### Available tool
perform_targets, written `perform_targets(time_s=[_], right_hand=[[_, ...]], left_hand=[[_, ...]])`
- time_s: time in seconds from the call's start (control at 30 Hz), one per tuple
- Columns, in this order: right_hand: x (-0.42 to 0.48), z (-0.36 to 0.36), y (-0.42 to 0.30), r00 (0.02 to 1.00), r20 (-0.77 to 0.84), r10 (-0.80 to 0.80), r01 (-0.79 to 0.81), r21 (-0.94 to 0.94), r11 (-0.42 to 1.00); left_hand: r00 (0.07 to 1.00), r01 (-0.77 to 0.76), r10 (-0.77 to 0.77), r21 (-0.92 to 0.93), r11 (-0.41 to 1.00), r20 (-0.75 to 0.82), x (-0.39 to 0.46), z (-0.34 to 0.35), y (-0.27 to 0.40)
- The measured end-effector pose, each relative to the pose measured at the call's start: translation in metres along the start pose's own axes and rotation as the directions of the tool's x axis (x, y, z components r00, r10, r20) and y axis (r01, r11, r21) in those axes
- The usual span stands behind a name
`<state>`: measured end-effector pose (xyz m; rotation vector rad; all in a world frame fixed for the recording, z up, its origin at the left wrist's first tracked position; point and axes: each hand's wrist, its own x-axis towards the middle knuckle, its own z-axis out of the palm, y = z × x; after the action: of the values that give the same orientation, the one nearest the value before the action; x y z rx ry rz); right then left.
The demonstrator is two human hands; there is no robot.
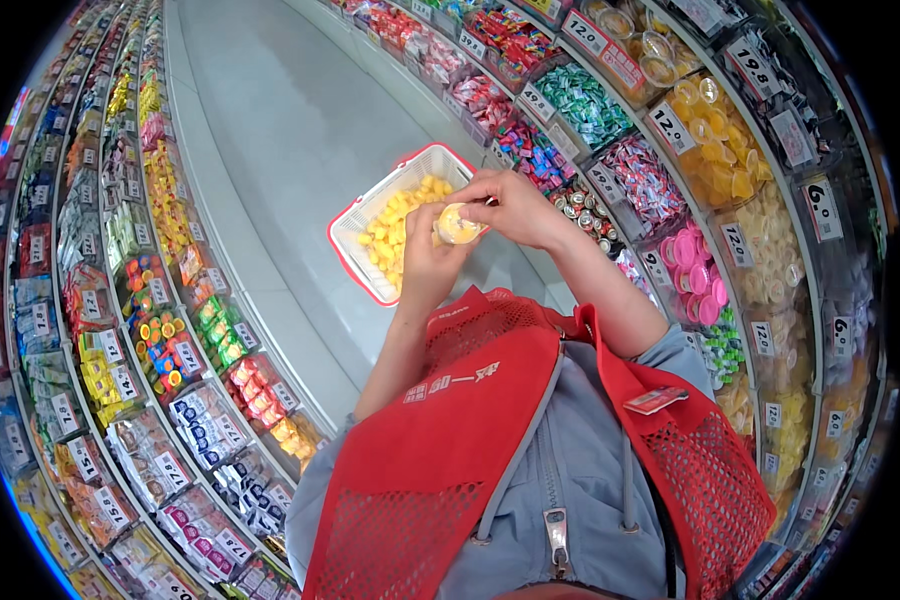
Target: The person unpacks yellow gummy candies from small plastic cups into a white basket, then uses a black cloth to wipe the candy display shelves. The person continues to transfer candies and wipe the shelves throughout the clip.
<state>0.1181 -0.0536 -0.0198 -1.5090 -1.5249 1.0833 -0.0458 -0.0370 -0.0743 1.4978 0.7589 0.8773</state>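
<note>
In front of my chest, my left hand [429, 259] wraps around the side of a small plastic cup [459, 226] with pale yellow contents, probably a jelly cup. Its round, shiny top faces up at me. My right hand [511, 206] reaches in from the other side, thumb and fingertips pinching at the cup's top edge; exactly what they pinch is too small to tell. Beneath both hands is a white plastic basket [354, 251] with a red rim. Many small yellow pieces [394, 234] lie in it, partly hidden by my hands.
Shelves of packaged sweets [195, 420] with price tags line the left side. Along the right, stepped clear bins hold wrapped candies [583, 105], orange-yellow cups [716, 146] and pink round containers [694, 270]. A grey floor [270, 105] runs between them. I wear a red mesh vest [450, 420].
</note>
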Motion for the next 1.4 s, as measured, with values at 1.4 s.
perform_targets(time_s=[1.4], right_hand=[[0.06, 0.05, 0.106, 0.981, -0.108, 0.162, -0.171, -0.081, 0.982]], left_hand=[[0.936, 0.122, -0.141, -0.079, 0.989, -0.324, -0.052, -0.039, -0.023]])
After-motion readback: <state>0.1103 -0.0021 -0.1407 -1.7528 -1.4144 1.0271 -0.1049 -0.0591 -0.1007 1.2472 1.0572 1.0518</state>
